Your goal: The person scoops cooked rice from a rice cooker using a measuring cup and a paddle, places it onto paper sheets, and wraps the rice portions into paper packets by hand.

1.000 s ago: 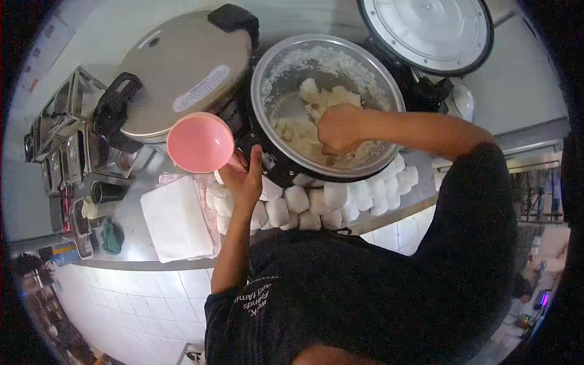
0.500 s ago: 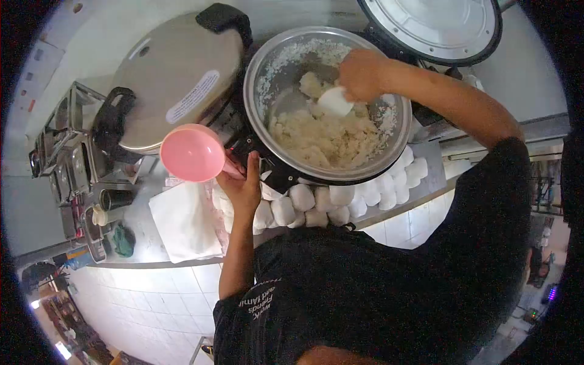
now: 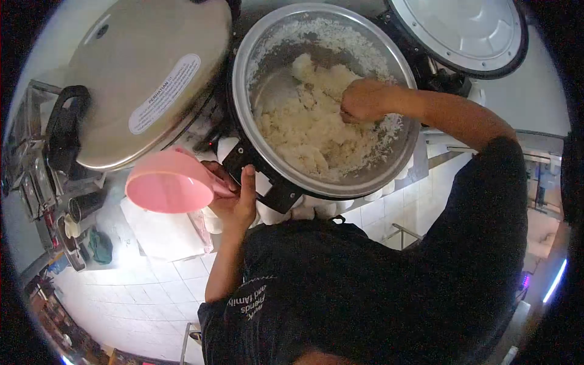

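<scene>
My left hand (image 3: 234, 198) grips the handle of a pink plastic dipper (image 3: 167, 182), its round bowl tipped so the hollow shows and looks bare inside. Inside the large metal rice pot (image 3: 243, 115), my right hand (image 3: 368, 100) is closed over the cooked rice (image 3: 304, 134). It holds a white rice paddle whose blade cannot be told apart from the rice now. The rice lies in loose clumps, with grains stuck along the pot's inner wall and some metal bottom bare at the left.
A second large cooker with a closed steel lid (image 3: 152, 73) stands at the left. The pot's raised lid (image 3: 465, 27) is at upper right. White wrapped packs (image 3: 304, 210) line the counter below the pot, near white paper sheets (image 3: 164, 234). Metal containers (image 3: 33, 182) stand at far left.
My right hand has moved lower in the pot and the paddle's white blade has gone from sight. The dipper has tilted further. The whole view has shifted closer to the pot.
</scene>
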Demonstrator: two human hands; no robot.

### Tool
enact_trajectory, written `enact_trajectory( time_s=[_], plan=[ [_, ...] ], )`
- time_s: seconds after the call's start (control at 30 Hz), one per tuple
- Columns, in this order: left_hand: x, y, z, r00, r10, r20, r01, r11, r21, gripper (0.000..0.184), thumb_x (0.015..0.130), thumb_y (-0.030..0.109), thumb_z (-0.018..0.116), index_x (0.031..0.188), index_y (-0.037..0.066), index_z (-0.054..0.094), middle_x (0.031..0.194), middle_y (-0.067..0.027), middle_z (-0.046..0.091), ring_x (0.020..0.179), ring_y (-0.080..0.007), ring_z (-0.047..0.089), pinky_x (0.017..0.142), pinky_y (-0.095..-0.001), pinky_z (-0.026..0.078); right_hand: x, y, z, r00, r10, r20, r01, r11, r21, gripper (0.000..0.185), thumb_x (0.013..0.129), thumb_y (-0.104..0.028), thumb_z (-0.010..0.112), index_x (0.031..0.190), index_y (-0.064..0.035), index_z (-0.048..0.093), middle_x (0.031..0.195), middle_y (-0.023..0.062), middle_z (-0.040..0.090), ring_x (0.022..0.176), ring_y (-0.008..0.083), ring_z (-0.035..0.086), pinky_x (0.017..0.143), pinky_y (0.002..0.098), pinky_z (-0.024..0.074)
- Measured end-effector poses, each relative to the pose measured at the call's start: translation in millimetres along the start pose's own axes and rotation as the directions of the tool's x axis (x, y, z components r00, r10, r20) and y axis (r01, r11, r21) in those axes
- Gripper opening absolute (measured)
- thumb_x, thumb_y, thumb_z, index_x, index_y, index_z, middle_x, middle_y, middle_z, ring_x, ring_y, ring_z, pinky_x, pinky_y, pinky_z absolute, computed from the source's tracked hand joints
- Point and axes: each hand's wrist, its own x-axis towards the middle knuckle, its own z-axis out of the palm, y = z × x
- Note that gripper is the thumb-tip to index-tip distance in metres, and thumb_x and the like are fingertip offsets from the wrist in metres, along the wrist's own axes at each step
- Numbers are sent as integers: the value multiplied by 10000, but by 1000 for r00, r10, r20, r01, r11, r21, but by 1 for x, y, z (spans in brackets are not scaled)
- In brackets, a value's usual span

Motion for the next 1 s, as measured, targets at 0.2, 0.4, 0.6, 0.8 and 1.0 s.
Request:
enact_trajectory(
  time_s=[0.2,0.4,0.6,0.8,1.0],
  plan=[
    [0,-4,0,1000,13,-18,-13,1000,27,617,797,49,765,1276,5,379,891,-8,450,741,-79,410,669,-202,373,-3,-25,-28,991,-128,30,125,989,84,382,824,-297,528,648,26,632,640,237,600,650,441,611,635,499,501],
    [0,-6,4,998,-51,-34,50,999,-22,638,796,56,775,1287,-17,374,981,-35,485,829,-110,478,762,-239,433,-40,-45,-21,989,-117,-89,130,979,155,303,747,-261,542,667,24,607,632,234,582,669,432,606,624,510,478],
    [5,8,8,997,65,43,-55,976,-209,549,830,-3,720,1272,-24,395,1174,-105,498,1025,-155,518,872,-257,464,-34,-58,-8,944,-113,-311,198,946,257,363,782,-302,525,680,39,595,664,256,582,698,446,596,660,530,465],
    [7,3,8,975,221,2,-218,966,-142,459,841,20,707,1200,-40,429,1085,-91,509,899,-129,491,741,-213,407,9,-79,-24,954,-38,-296,130,946,296,432,875,-322,472,680,49,580,736,259,612,726,453,596,726,525,476],
    [-3,36,3,958,285,31,-282,918,280,460,867,168,715,1171,-46,444,887,-96,580,631,-101,479,557,-280,403,26,-52,10,802,-274,-531,449,862,234,356,886,-252,451,698,23,576,740,233,613,722,431,581,717,493,459]
  ],
)
